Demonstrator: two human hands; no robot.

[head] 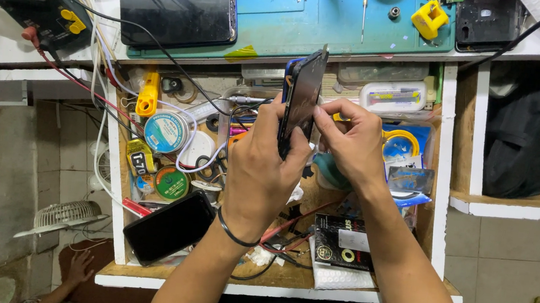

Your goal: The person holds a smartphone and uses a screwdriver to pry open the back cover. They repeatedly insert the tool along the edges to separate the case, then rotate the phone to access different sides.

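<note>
Two hands: both are on one dark smartphone (303,98), held on edge above the open drawer (443,190), just below the front edge of the tabletop (362,37).
Left hand (261,170): its grip is clamped round the lower part of the phone, fingers wrapped about the body; a black band sits on the wrist.
Right hand (351,143): fingertips are pinched together against the phone's long edge, near the middle of its height.
Phone state: the dark glass and the blue-edged body look slightly parted near the top, so the opening seems begun; I cannot tell how far the seam runs.
Done, as I judge: the phone is lifted and gripped, and work along its edge is under way.
Left, as I judge: the two layers are not apart; no loose screen or back lies in either hand.
On the tabletop: a second black phone (179,15) lies flat at the left end of the blue mat (337,18).
In the drawer: a third dark phone (168,226) lies at the front left corner, among reels and cables.
</note>
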